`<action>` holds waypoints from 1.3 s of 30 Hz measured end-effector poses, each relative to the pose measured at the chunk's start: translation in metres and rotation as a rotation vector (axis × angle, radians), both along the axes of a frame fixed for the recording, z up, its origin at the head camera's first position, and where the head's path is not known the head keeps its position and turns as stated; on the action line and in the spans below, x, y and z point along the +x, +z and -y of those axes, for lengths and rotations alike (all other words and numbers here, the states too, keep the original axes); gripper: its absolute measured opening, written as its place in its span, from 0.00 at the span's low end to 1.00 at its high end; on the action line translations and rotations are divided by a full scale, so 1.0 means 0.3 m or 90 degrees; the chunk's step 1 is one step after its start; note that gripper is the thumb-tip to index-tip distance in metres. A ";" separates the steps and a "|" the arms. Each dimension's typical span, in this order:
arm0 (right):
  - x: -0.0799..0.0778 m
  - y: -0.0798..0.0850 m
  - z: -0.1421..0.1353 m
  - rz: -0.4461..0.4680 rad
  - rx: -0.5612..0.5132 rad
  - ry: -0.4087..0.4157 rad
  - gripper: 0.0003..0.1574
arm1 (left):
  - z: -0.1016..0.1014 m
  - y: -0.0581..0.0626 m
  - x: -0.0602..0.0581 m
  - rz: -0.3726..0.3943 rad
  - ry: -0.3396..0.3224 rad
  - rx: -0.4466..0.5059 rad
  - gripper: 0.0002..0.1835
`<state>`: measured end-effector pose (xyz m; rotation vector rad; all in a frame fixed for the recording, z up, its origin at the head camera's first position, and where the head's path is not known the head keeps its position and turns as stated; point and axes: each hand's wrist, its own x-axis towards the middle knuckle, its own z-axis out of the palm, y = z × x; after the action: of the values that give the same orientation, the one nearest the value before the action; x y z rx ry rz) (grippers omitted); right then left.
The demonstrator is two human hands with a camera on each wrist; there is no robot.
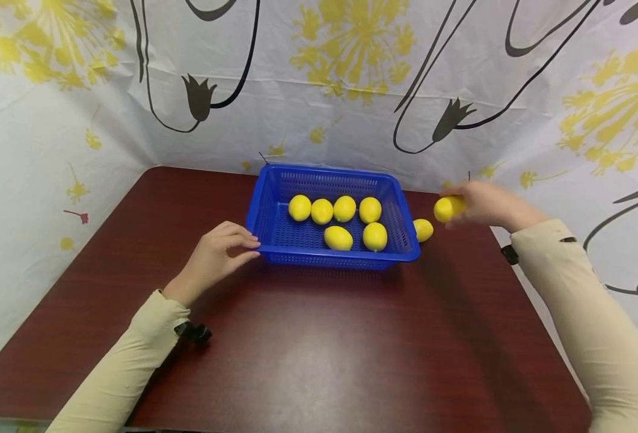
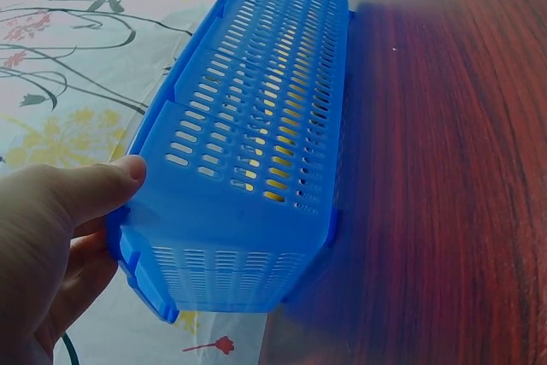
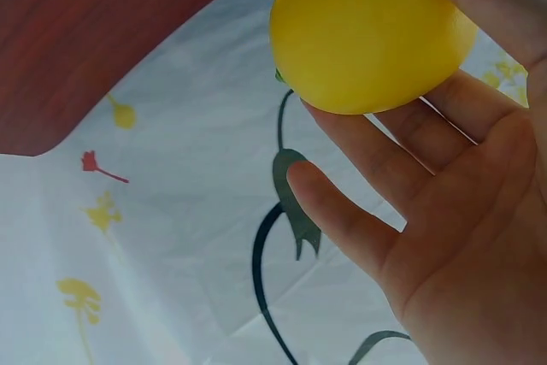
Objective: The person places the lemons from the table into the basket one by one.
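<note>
A blue plastic basket [image 1: 324,258] with slotted walls stands at the back of the table, with several yellow lemons [image 1: 338,239] inside. At its front left corner my left hand [image 1: 216,255] pinches the rim; the left wrist view shows the thumb on the outer wall side and fingers behind the rim [image 2: 145,138]. Right of the basket, my right hand [image 1: 483,204] holds one lemon [image 3: 367,36] between thumb and fingers, raised above the table. Another lemon [image 1: 423,230] lies just outside the basket's right wall, partly hidden by it.
The dark red-brown table [image 1: 308,349] has its back edge against a white cloth [image 1: 297,132] printed with yellow and grey flowers. The cloth also rises along the left and right sides. Both sleeved wrists carry small black devices [image 1: 191,331].
</note>
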<state>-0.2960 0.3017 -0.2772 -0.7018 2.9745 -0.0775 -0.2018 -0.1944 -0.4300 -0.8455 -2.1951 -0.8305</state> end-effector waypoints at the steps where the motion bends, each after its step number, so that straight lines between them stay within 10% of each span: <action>1: 0.000 0.007 0.009 -0.001 0.002 0.001 0.38 | 0.001 -0.001 0.000 -0.001 0.000 0.001 0.12; 17: -0.029 0.115 0.177 0.021 0.051 0.025 0.39 | 0.007 0.002 0.007 0.021 0.014 -0.008 0.11; 39: -0.115 0.060 0.433 0.096 0.112 0.079 0.39 | 0.003 0.002 0.008 0.022 0.013 -0.013 0.11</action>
<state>-0.3303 0.1717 -0.2591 -0.8159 2.7458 0.1328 -0.1995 -0.1953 -0.4293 -0.8220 -2.2426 -0.8204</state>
